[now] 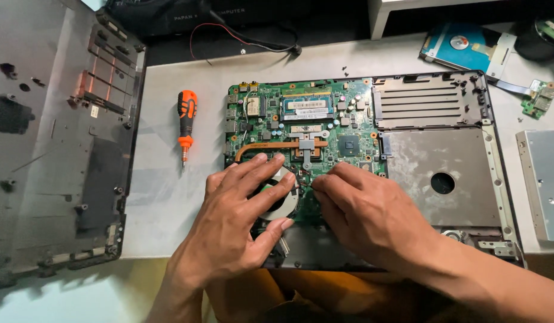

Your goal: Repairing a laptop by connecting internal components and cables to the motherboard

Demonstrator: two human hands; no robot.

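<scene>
Over the lower-left corner of the green laptop motherboard (301,128), still seated in its open grey chassis (444,173), I've got both hands down on the round black-and-silver cooling fan (281,200). Left hand (238,224) lies across the fan, fingers spread over its top and thumb hooked under the near edge, so it's clamped loosely on the housing, prob. to keep it steady. Right hand (363,209) sits just right of the fan w/ fingertips pinched together at the thin red-and-black fan wires (301,179); can't tell if they actually grip the lead or only touch it. Copper heat pipe (271,148) curves from the fan up toward the board's middle, which is why the fan sits where it does. Left of the board, apart from it on the pale worktop (169,203), lies an orange-and-black screwdriver (186,122), tip toward me, within easy reach. Further left: detached dark plastic bottom cover (55,137), inner side up. Beyond the board's upper right, a blue-labelled hard drive (462,48); at far right, a silver optical drive (543,182).
</scene>
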